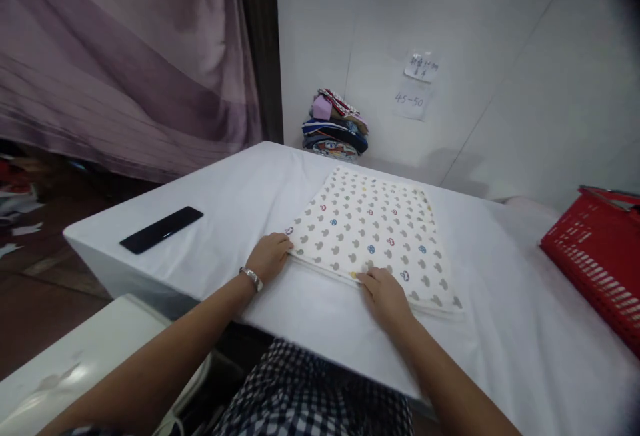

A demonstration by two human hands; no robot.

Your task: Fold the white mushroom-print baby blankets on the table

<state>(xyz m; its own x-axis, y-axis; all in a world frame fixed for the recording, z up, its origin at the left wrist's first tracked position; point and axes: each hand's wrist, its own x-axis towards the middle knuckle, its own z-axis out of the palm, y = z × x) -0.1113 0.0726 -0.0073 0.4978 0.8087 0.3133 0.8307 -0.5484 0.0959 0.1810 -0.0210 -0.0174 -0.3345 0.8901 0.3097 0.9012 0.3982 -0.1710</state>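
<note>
Head view is showing a mushroom-patterned cloth [367,226] lying flat between the near and far edges of the table [225,186]. The left hand [271,256] is pinching its near left corner; the right hand [389,297], well apart, is gripping the same hem farther right. Probably light, soft and floppy, the cloth is calling for holds at corners, through every layer.

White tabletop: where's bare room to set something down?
Bare tabletop lies between the black slab and the patterned cloth, and right of the cloth, short of the red basket. It is crowded at the cloth's near edge, where the left hand and right hand are, and at the tabletop's far edge by the fabric stack.
</note>
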